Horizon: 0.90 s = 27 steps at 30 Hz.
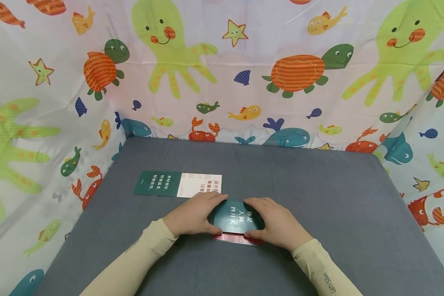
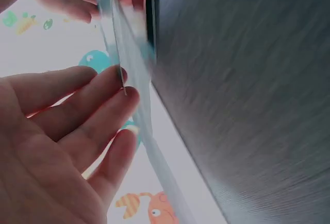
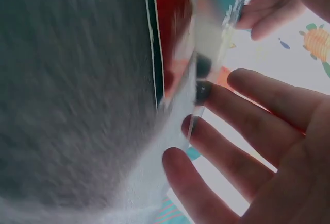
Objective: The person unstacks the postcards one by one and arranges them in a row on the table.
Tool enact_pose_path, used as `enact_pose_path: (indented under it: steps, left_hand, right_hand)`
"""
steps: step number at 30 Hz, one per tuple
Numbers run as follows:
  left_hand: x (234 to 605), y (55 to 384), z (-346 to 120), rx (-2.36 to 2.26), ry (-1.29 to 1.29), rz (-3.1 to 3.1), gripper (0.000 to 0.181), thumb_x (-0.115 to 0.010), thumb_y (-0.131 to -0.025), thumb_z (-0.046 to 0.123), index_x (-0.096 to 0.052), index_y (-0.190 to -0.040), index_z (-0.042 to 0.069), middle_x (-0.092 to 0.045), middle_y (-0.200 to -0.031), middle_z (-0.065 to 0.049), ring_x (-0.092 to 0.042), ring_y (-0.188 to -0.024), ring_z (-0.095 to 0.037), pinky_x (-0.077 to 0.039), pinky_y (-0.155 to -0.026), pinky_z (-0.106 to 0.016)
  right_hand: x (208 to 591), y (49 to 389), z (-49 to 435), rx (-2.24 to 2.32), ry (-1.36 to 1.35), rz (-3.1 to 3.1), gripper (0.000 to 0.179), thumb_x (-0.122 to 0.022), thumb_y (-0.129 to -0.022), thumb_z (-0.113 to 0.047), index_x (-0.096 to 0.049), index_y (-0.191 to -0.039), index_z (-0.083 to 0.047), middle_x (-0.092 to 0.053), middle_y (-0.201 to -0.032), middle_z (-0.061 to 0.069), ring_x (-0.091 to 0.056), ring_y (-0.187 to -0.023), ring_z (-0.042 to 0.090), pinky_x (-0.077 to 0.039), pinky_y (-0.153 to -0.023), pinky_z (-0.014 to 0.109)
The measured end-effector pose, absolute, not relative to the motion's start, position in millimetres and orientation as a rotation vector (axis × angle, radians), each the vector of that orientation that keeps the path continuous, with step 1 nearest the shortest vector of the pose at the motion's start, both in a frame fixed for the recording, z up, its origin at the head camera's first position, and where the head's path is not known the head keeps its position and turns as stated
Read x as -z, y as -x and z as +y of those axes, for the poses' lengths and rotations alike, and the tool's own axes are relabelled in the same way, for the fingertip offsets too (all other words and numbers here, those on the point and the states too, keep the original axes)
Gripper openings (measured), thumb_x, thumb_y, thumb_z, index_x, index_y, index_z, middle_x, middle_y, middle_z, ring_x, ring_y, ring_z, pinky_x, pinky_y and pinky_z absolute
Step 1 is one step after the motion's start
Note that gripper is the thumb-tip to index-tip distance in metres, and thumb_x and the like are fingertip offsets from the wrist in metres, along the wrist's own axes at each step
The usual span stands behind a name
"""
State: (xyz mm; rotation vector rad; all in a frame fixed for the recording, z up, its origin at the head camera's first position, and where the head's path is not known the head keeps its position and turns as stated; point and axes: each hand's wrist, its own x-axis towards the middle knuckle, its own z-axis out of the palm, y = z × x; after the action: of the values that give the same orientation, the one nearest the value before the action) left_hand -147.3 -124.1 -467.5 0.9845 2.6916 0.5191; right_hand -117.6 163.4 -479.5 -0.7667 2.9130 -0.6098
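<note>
Both hands hold a dark teal card [image 1: 237,216] with white Chinese characters, which look upside down in the head view. My left hand [image 1: 196,213] has it by the left side and my right hand [image 1: 279,220] by the right, thumbs at the near corners and fingers along the far part. A red card [image 1: 240,238] lies just under it on the table, its near strip showing. In the wrist views the held card is a thin sheet, raised a little over the red card [image 3: 172,13], with fingertips [image 2: 131,98] at its edge.
Farther back on the grey table [image 1: 318,197], to the left, a green card [image 1: 157,183] with white writing lies against a cream card [image 1: 192,183] with dark red characters. A curtain [image 1: 222,107] printed with sea animals hangs around the back and sides.
</note>
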Motion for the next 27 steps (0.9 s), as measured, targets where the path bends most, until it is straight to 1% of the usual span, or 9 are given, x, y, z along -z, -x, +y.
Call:
enact_pose_path:
  steps: [4,9,14,17,21,27]
  left_hand:
    - [467.1,172.1,-117.7,-0.505,-0.984,2.712,0.096,-0.09,-0.084,0.048,-0.049,-0.162,0.01,-0.057,-0.16,-0.007,-0.053,-0.149,-0.027,-0.035,-0.131,-0.048]
    - [474.3,202.8,-109.4,-0.531,-0.939,2.735,0.097,-0.09,-0.083,0.046,-0.048,-0.163,0.01,-0.057,-0.16,-0.007,-0.051,-0.149,-0.029,-0.036,-0.13,-0.048]
    - [480.1,225.8,-104.7,-0.522,-0.927,2.743,0.096,-0.09,-0.083,0.043,-0.048,-0.163,0.008,-0.057,-0.159,-0.009,-0.053,-0.147,-0.028,-0.033,-0.131,-0.049]
    - [480.0,232.7,-104.4,-0.521,-0.909,2.732,0.095,-0.09,-0.084,0.041,-0.047,-0.162,0.007,-0.057,-0.159,-0.011,-0.053,-0.147,-0.029,-0.029,-0.132,-0.049]
    - [481.8,237.2,-103.7,-0.518,-0.863,2.724,0.096,-0.089,-0.086,0.041,-0.045,-0.164,0.009,-0.055,-0.162,-0.01,-0.049,-0.151,-0.029,-0.026,-0.134,-0.048]
    - [489.0,240.6,-101.5,-0.513,-0.884,2.712,0.095,-0.086,-0.088,0.046,-0.043,-0.166,0.011,-0.052,-0.164,-0.009,-0.047,-0.154,-0.028,-0.027,-0.134,-0.049]
  right_hand:
    - [479.2,140.4,167.8,0.652,0.76,2.905,0.088,-0.093,-0.081,-0.049,-0.059,-0.155,-0.018,-0.063,-0.155,0.003,-0.059,-0.142,0.027,-0.054,-0.115,0.052]
    - [480.8,171.5,170.6,0.712,0.687,2.863,0.086,-0.092,-0.083,-0.046,-0.057,-0.157,-0.018,-0.06,-0.158,0.005,-0.055,-0.145,0.029,-0.05,-0.119,0.055]
    - [486.3,195.2,169.0,0.705,0.632,2.835,0.088,-0.091,-0.084,-0.046,-0.055,-0.159,-0.018,-0.057,-0.16,0.008,-0.052,-0.148,0.031,-0.046,-0.123,0.055]
    - [489.2,204.3,167.9,0.699,0.637,2.82,0.088,-0.09,-0.085,-0.046,-0.054,-0.159,-0.017,-0.056,-0.161,0.009,-0.051,-0.149,0.032,-0.044,-0.124,0.054]
    - [490.2,210.3,170.4,0.711,0.635,2.811,0.087,-0.089,-0.086,-0.046,-0.054,-0.16,-0.017,-0.056,-0.162,0.009,-0.051,-0.149,0.033,-0.044,-0.125,0.055]
    - [489.7,211.1,175.5,0.681,0.627,2.817,0.086,-0.088,-0.087,-0.046,-0.054,-0.16,-0.016,-0.055,-0.163,0.008,-0.049,-0.151,0.033,-0.043,-0.125,0.056]
